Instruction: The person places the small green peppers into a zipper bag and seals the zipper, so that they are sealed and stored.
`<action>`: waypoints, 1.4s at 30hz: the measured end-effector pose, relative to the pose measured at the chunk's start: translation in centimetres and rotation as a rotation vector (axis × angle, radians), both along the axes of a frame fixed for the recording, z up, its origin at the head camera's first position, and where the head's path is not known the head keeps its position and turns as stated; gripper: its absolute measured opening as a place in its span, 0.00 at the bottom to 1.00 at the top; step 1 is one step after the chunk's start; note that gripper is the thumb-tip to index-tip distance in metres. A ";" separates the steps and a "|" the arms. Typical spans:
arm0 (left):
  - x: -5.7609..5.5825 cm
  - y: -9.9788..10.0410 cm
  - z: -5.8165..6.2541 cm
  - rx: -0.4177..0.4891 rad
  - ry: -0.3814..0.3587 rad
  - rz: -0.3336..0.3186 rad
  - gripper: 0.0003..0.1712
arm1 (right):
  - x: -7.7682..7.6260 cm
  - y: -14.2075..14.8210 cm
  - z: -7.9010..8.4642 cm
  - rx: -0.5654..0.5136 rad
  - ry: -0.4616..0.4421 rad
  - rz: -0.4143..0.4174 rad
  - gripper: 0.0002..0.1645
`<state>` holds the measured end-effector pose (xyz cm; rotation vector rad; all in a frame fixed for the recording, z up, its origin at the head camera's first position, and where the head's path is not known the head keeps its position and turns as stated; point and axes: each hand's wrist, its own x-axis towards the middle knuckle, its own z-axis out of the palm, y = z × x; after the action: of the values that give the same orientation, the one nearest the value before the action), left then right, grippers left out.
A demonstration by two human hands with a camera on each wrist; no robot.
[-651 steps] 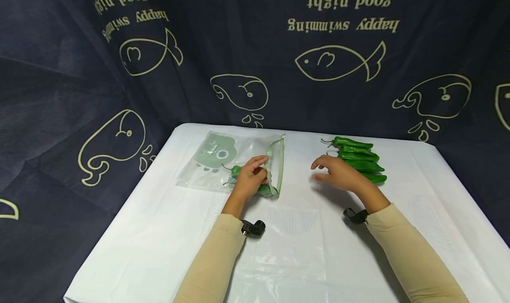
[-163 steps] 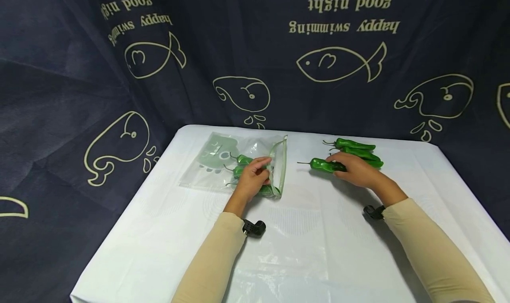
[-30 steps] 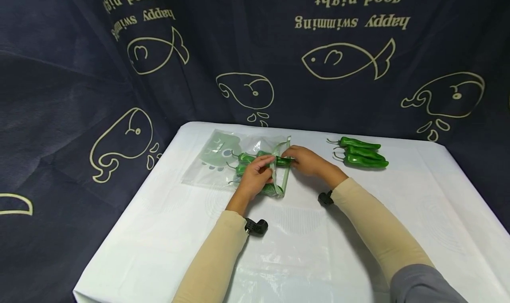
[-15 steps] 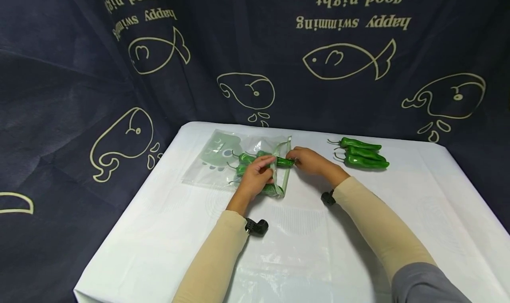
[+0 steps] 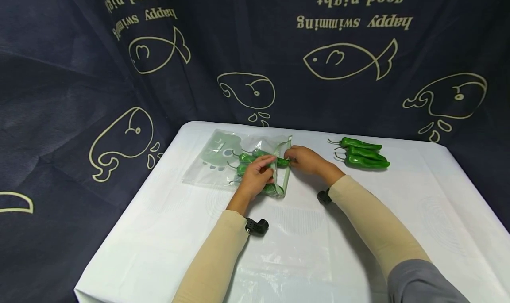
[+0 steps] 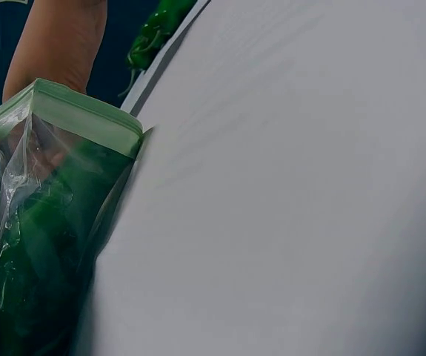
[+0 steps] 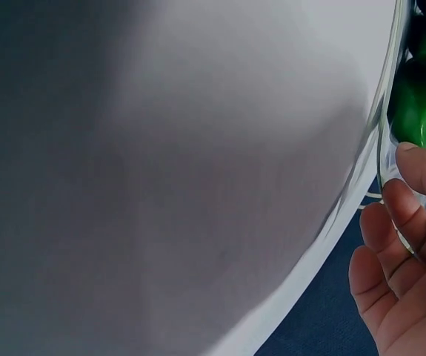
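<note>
Left hand (image 5: 255, 177) pinches the clear, creased bag (image 5: 199, 170) at its mouth; a glossy, tapered pepper (image 5: 283, 162) lies in the opening. Only the right wrist view shows right hand (image 5: 306, 160) palm-on: fingers loosely bent, clamped on nothing, thumb seemingly touching pepper.

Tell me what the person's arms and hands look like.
Long beige sleeves cover both forearms, with grey cloth near the right elbow. Each wrist wears a small black camera. Left hand and right hand look ungloved.
</note>
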<state>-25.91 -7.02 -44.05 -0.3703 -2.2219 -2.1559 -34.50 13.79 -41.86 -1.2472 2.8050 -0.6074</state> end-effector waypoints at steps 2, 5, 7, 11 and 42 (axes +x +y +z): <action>0.0 0.0 0.0 0.003 0.002 -0.002 0.24 | 0.0 -0.2 0.1 0.006 -0.001 -0.011 0.10; 0.0 0.0 0.0 0.011 0.005 -0.003 0.24 | -0.1 -0.5 0.0 0.018 0.010 -0.016 0.09; 0.0 0.0 0.0 0.009 0.004 -0.003 0.24 | -0.2 -0.5 0.0 0.019 0.014 -0.018 0.09; 0.0 0.0 -0.1 0.011 0.002 -0.006 0.24 | -0.2 -0.4 0.2 0.007 0.005 -0.022 0.08; -0.2 0.0 -0.1 -0.006 -0.010 -0.003 0.25 | -0.6 -2.1 0.1 0.029 0.007 -0.098 0.05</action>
<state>-26.14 -7.05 -44.18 -0.3634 -2.2349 -2.1581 -35.09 11.68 -41.72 -1.1148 2.8833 -0.5649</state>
